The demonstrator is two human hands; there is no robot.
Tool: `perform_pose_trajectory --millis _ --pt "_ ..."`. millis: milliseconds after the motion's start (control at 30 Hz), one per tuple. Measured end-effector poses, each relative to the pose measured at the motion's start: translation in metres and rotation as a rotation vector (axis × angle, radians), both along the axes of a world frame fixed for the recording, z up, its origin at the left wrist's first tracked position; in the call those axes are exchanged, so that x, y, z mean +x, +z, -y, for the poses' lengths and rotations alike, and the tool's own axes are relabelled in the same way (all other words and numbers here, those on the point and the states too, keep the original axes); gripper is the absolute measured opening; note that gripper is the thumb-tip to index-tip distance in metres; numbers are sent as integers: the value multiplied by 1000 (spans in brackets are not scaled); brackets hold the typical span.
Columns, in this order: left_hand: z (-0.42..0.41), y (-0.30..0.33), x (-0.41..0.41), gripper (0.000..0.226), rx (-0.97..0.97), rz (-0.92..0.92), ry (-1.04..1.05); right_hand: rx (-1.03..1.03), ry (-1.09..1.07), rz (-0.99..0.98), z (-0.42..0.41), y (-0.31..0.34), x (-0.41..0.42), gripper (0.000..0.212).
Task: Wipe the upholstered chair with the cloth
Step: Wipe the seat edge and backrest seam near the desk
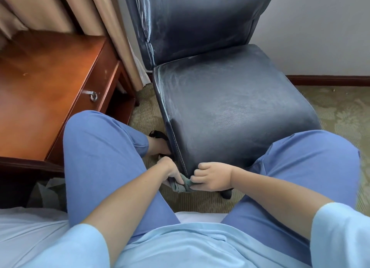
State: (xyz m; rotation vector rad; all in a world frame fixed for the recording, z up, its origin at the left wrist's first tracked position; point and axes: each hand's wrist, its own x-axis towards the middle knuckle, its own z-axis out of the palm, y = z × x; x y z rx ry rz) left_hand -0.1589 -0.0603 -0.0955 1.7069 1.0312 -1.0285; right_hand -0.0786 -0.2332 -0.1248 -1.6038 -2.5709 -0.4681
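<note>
A dark blue upholstered chair (230, 99) stands in front of me, its seat and backrest showing pale streaks. Both my hands are at the seat's lower front-left corner. My left hand (170, 171) grips a grey-green cloth (183, 184) against that corner. My right hand (212, 177) curls its fingers around the same corner edge and pinches the cloth from the other side. Part of the cloth is hidden between the hands.
A reddish wooden desk (46, 83) with a drawer ring pull (93, 96) stands at the left, beige curtains (60, 9) behind it. My blue-trousered knees (100, 151) flank the chair. Patterned green carpet (340, 107) and a white wall lie to the right.
</note>
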Motion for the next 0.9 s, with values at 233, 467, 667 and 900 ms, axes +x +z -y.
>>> perform_pose_trajectory --millis 233,467,667,900 --pt "-35 20 21 43 129 142 63 96 -399 -183 -23 14 -6 21" --pt "-62 30 39 38 252 337 266 127 -787 -326 -65 29 0 22" --pt "-69 31 45 12 212 410 529 85 -886 -347 -96 31 16 21" --pt "-88 17 65 29 257 458 665 44 -899 -323 -128 29 47 25"
